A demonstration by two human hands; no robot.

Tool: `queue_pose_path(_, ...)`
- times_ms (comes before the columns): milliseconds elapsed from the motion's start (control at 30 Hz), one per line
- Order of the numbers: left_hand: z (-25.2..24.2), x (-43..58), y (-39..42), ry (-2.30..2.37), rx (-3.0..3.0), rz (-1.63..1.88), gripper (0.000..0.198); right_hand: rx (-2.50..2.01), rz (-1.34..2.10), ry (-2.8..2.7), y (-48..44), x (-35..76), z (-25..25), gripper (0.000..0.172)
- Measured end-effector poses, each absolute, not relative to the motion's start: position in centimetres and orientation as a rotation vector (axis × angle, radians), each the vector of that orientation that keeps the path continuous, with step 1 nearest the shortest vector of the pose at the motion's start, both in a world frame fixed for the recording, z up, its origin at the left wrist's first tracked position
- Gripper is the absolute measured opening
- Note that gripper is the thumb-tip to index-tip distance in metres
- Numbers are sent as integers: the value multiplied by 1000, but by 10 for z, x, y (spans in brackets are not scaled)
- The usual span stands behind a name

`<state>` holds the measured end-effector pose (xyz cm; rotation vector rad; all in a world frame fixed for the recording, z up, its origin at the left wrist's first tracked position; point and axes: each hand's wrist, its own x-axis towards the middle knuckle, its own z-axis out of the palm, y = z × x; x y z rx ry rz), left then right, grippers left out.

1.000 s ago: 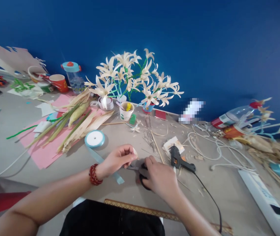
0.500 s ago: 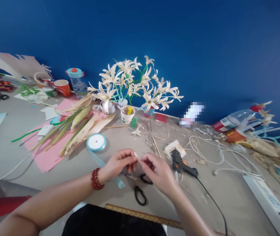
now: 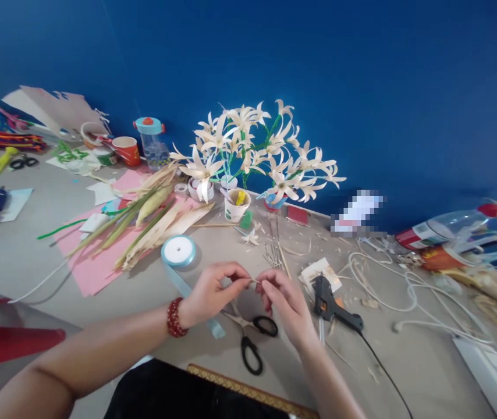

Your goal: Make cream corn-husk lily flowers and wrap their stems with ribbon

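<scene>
Above the near part of the table, my left hand and my right hand meet fingertip to fingertip. Both pinch a small pale strip; mostly covered by the fingers, its material cannot be made out. Black-handled scissors lie below the hands, blades pointing left. To the left, a roll of light blue ribbon rests flat, its loose tail running under my left wrist. A black glue gun lies right of my right hand.
Cream husk flowers stand in cups along the blue wall. Corn husks lie on pink paper at left. White cable, a power strip and a plastic bottle occupy the right. Husk scraps litter the table.
The view has swung slightly left, so everything sits further right. My fingertips have shifted on the pale piece, which now shows as a thin strip between them. More of the scissors shows.
</scene>
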<state>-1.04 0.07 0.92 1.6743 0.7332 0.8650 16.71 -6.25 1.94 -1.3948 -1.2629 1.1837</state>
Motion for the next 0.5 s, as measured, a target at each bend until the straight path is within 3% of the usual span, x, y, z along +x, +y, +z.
queue_pose_path(167,3,-8,0,774,1526,746,19,-1494,773,-1521,-63,165,14,13)
queue_pose_path(500,-2,-5,-5,808,1793,846,10,-1543,530,-1682,-69,163,7,8)
